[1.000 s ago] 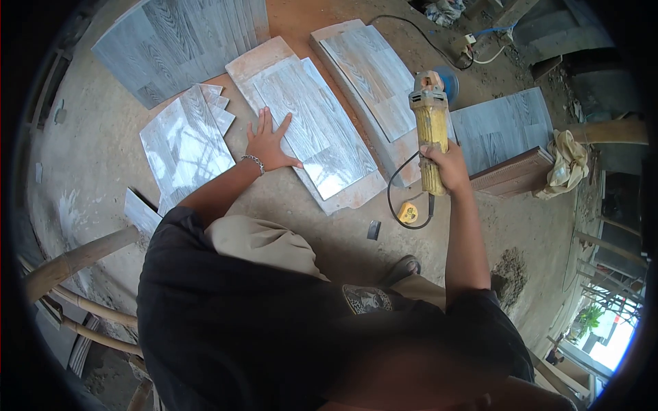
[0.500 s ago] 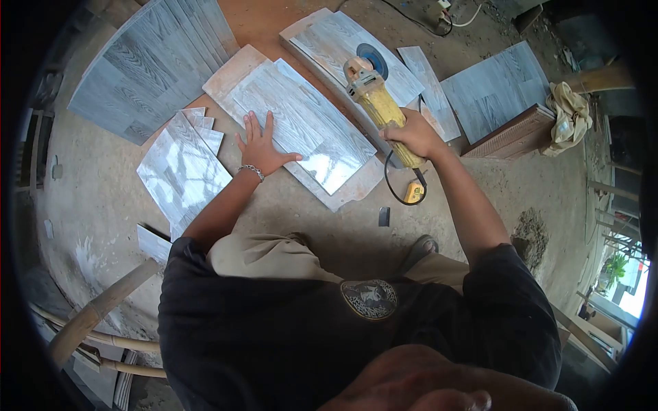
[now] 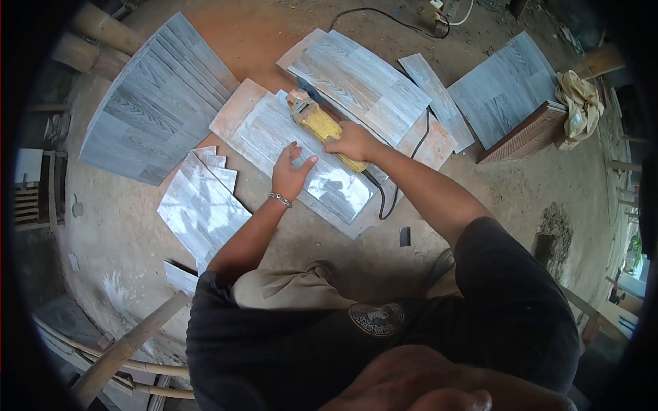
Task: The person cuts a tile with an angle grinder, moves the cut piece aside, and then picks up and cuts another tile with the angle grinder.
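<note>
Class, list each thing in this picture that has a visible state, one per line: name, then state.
right hand, closed around the grinder
left hand, open, thumb and fingers apart
grinder, held; running or off cannot be told
cord, slack and curved
front tile, lying on the slab
cloth, crumpled
bracelet, worn on the left wrist

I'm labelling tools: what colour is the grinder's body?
The grinder's body is yellow, best in the head view.

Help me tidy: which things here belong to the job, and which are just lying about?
Seemingly in use: grinder, in right hand; cord; tile near left hand; slab beneath that tile.

Seemingly lying about: crumpled cloth; small dark piece on the floor.
</note>
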Motion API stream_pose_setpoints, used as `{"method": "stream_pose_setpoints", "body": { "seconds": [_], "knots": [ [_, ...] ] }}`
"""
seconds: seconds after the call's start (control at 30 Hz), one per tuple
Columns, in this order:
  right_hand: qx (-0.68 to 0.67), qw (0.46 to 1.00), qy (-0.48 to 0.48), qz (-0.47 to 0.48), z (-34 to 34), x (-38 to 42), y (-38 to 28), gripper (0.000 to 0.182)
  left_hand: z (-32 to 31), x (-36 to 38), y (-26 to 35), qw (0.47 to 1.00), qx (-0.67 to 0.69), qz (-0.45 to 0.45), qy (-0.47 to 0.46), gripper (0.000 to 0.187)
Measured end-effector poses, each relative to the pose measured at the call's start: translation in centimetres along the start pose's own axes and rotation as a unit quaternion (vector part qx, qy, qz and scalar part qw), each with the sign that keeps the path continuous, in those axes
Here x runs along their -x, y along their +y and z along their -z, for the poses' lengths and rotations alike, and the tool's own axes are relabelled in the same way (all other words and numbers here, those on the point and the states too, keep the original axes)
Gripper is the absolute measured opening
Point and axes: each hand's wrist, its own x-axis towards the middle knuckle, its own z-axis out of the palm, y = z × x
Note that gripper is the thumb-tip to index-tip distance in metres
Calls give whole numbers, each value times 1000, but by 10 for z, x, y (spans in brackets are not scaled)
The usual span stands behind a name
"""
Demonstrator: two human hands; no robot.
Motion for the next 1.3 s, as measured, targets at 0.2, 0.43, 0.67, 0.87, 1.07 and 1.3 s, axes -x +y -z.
{"method": "stream_pose_setpoints", "body": {
  "seconds": [0.2,0.43,0.67,0.87,1.07,1.3],
  "knots": [
    [-33,999,15,-11,-12,-23,-8,82,-5,-61,9,751,563,340,-62,49],
    [-72,997,-5,27,-10,-31,-12,72,-1,-78,3,719,609,333,-41,38],
    [-59,998,-17,6,-21,-48,-17,72,6,-86,-10,723,602,336,-34,36],
    [-76,997,-29,11,-18,-41,-14,73,3,-81,-7,744,582,327,-24,38],
    [-67,996,-47,-24,-8,-19,-12,73,10,-66,-10,777,498,379,-63,29],
    [-60,995,-65,-47,-1,2,-10,69,55,-34,-4,951,-193,185,-152,148]
  ]
}}
